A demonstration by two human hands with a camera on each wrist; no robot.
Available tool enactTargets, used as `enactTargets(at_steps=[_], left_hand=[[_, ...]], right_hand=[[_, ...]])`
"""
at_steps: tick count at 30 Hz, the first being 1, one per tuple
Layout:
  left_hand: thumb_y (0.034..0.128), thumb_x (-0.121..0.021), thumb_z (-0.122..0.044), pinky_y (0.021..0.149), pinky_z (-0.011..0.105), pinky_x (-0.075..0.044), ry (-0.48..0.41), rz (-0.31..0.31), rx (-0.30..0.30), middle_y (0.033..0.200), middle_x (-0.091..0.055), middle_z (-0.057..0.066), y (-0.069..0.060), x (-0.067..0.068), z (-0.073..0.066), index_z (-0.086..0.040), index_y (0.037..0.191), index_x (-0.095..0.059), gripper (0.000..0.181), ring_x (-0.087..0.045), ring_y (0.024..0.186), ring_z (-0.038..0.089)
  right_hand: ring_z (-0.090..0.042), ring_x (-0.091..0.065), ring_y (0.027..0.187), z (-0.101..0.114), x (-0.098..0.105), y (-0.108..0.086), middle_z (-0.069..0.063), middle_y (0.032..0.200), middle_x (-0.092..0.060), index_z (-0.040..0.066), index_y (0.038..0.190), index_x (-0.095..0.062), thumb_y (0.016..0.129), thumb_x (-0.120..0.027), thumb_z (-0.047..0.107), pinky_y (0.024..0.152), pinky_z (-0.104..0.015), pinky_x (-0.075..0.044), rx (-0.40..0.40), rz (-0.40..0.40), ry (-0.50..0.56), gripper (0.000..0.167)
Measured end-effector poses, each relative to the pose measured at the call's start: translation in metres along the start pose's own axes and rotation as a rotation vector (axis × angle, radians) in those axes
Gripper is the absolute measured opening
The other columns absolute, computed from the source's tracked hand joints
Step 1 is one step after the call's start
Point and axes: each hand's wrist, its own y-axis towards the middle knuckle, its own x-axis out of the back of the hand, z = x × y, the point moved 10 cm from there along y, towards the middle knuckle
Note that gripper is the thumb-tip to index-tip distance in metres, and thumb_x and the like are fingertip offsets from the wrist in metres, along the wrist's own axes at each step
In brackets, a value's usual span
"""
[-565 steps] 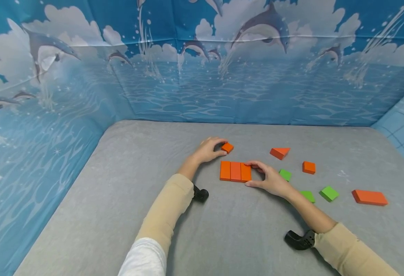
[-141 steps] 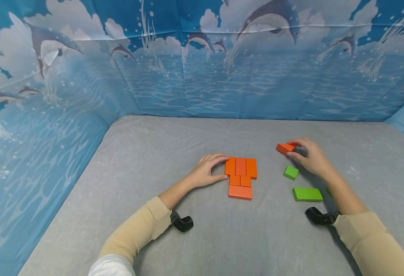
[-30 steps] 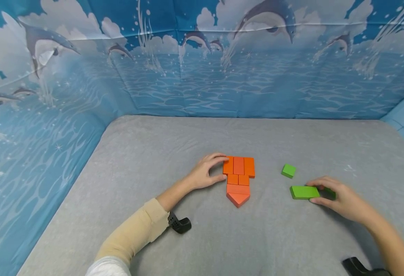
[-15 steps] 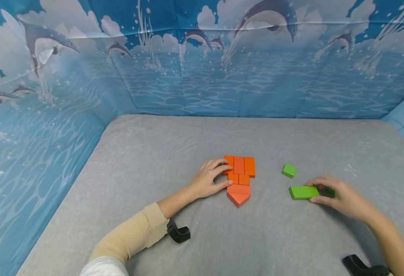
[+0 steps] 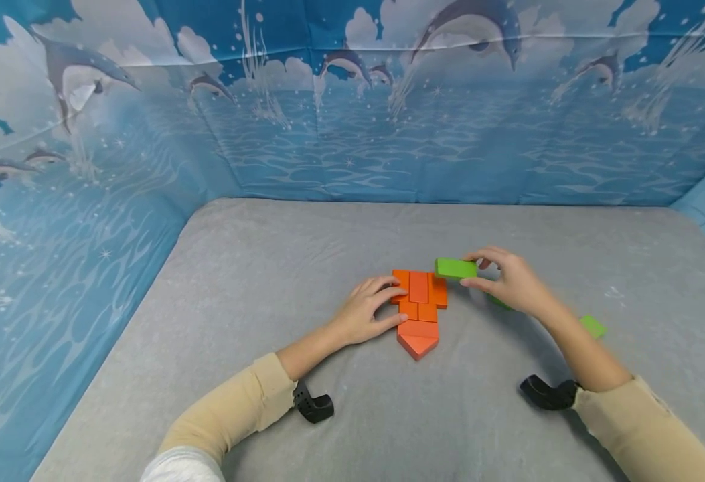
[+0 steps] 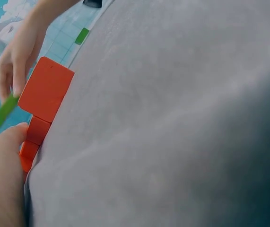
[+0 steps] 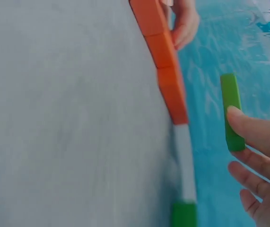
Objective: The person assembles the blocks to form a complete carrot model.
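Note:
In the head view several orange blocks (image 5: pixel 419 288) lie joined flat on the grey surface, with an orange triangular block (image 5: pixel 418 346) at the near end. The left hand (image 5: pixel 365 313) rests its fingertips on the left side of this group. Raised at the group's far right corner, a long green block (image 5: pixel 456 268) is pinched at its right end by the right hand (image 5: pixel 509 278). The right wrist view shows thumb and fingers of the right hand (image 7: pixel 262 161) on the green block (image 7: pixel 232 113), apart from the orange blocks (image 7: pixel 172 92).
One small green block (image 5: pixel 593 327) lies to the right, beside the right forearm. Another green block (image 5: pixel 499 302) is partly hidden under the right hand. A blue dolphin-print cloth (image 5: pixel 352 147) stands behind and to the left of the grey surface (image 5: pixel 304 248).
The right hand has lifted the long green block and carried it left and away from the wearer, to the orange group. The left hand has barely moved.

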Motion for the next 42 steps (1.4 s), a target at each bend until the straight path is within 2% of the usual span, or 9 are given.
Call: enactTargets(at_steps=[6,14,21,27,32,42], left_hand=[[0.0880,-0.058,-0.040,0.106,0.039,-0.025,-0.013,0.011,0.003,0.135,-0.042,0.001,0.001,-0.002,0.001,-0.018,0.127,-0.053,0.045,-0.035,0.125,0.017],[0.0882,-0.058,-0.039,0.105,0.039,-0.027,-0.018,0.005,-0.005,0.134,-0.043,0.001,0.001,-0.002,0.001,-0.018,0.127,-0.054,0.045,-0.036,0.123,0.016],[0.0881,-0.058,-0.039,0.105,0.038,-0.027,-0.016,0.002,-0.006,0.134,-0.043,0.002,0.001,-0.001,0.001,-0.017,0.127,-0.054,0.044,-0.037,0.123,0.017],[0.0880,-0.058,-0.039,0.105,0.038,-0.027,-0.021,0.005,-0.005,0.134,-0.043,0.002,0.001,0.000,0.000,-0.017,0.127,-0.054,0.045,-0.037,0.123,0.016],[0.0880,-0.059,-0.038,0.105,0.038,-0.026,-0.032,0.006,0.003,0.135,-0.042,0.002,0.001,0.000,0.000,-0.017,0.127,-0.054,0.045,-0.036,0.124,0.016],[0.0879,-0.059,-0.039,0.104,0.038,-0.027,-0.022,0.005,0.002,0.134,-0.043,0.002,0.002,0.000,0.000,-0.017,0.126,-0.055,0.044,-0.037,0.123,0.016]], right_hand=[[-0.031,-0.051,0.094,-0.016,-0.027,0.033,-0.019,0.114,-0.056,0.001,0.116,-0.059,0.083,-0.069,0.021,0.071,-0.042,-0.044,-0.130,0.066,0.035,0.040],[-0.033,-0.053,0.094,-0.022,-0.054,0.056,-0.024,0.113,-0.055,-0.003,0.117,-0.058,0.084,-0.067,0.019,0.069,-0.039,-0.048,-0.136,0.156,0.072,0.041],[-0.030,-0.053,0.087,-0.023,-0.061,0.061,-0.024,0.110,-0.056,-0.004,0.115,-0.060,0.085,-0.066,0.016,0.065,-0.033,-0.046,-0.115,0.182,0.090,0.037],[-0.024,-0.052,0.074,-0.023,-0.060,0.060,-0.023,0.108,-0.057,-0.004,0.115,-0.061,0.090,-0.058,0.016,0.057,-0.028,-0.043,-0.118,0.179,0.109,0.032],[-0.024,-0.052,0.078,-0.020,-0.060,0.060,-0.022,0.107,-0.058,-0.003,0.113,-0.062,0.090,-0.058,0.015,0.058,-0.028,-0.043,-0.112,0.183,0.115,0.030],[-0.019,-0.050,0.068,-0.017,-0.064,0.058,-0.020,0.101,-0.059,-0.003,0.112,-0.062,0.089,-0.060,0.016,0.055,-0.028,-0.041,-0.131,0.232,0.132,0.030]])
